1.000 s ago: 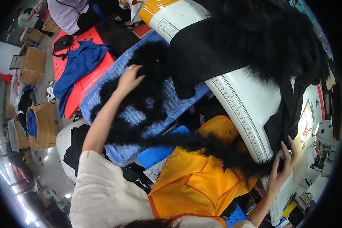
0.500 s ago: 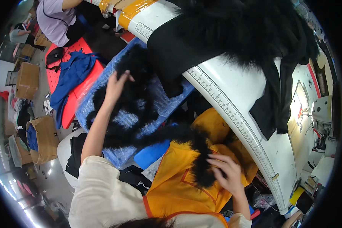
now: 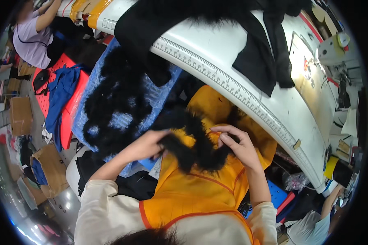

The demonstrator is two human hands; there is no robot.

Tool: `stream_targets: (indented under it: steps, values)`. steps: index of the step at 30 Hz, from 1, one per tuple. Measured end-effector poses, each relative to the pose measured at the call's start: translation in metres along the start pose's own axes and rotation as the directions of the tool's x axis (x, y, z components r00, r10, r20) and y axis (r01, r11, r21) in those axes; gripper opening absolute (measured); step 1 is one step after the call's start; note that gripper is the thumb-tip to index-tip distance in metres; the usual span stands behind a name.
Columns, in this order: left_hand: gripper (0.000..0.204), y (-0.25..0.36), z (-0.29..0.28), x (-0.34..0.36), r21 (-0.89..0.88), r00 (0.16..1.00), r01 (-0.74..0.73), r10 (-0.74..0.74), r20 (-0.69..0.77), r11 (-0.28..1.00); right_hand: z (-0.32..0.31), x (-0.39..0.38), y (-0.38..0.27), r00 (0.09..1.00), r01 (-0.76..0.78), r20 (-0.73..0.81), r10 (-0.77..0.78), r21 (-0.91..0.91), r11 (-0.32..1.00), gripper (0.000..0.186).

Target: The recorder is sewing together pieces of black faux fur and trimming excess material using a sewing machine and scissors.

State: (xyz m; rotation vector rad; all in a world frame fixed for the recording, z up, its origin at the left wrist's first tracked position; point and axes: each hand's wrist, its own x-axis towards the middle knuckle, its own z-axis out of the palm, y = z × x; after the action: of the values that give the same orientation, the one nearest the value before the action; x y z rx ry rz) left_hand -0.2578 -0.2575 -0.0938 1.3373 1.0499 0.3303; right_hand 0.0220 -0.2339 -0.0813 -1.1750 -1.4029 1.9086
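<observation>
A black furry trim strip (image 3: 206, 151) hangs in a loop between my hands, above the orange apron (image 3: 184, 192) with red edging on my lap. At its left end my left hand (image 3: 145, 145) is closed on the strip, slightly blurred. My right hand (image 3: 241, 147) pinches the other end between thumb and fingers. More black furry strips (image 3: 110, 90) lie heaped on a blue plastic-wrapped bundle (image 3: 82, 110) to the left. A black garment with fur (image 3: 141, 30) lies over the table edge ahead.
The white table (image 3: 216, 41) curves across the front right, a ruler scale along its edge. At left stand a red stool (image 3: 75, 106) with blue cloth (image 3: 63, 87) and cardboard boxes (image 3: 21, 116). Other people (image 3: 32, 41) work at far left and lower right.
My left hand has come back from the furry heap toward my lap and now holds the strip. My right hand has risen with its end. The view has shifted to the right.
</observation>
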Motion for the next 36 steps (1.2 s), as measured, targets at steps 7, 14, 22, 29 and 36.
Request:
stream_targets:
  steps: [7,14,22,29,36]
  values:
    - [0.032,0.041,0.006,0.025,-0.414,0.999,-0.007,-0.013,-0.046,0.91,0.026,-0.004,0.003,0.976,0.213,0.027,-0.214,-0.277,0.937,0.053]
    - [0.023,0.055,0.017,0.028,0.181,0.977,-0.208,0.197,0.077,0.961,0.023,0.008,-0.034,0.957,0.282,-0.015,-0.289,0.276,0.919,0.068]
    - [0.018,0.055,-0.012,0.009,-0.206,0.999,0.012,-0.003,0.046,0.978,-0.003,-0.027,-0.026,0.745,0.275,-0.665,0.046,0.37,0.887,0.036]
    - [0.03,0.035,-0.028,0.001,-0.281,0.999,0.026,-0.036,-0.029,0.959,-0.001,-0.043,-0.003,0.687,0.237,-0.716,-0.125,0.059,0.97,0.026]
    - [0.031,-0.07,-0.088,0.029,0.22,0.993,-0.055,0.075,-0.086,0.974,0.002,-0.049,0.012,0.814,0.093,-0.516,-0.266,-0.336,0.937,0.013]
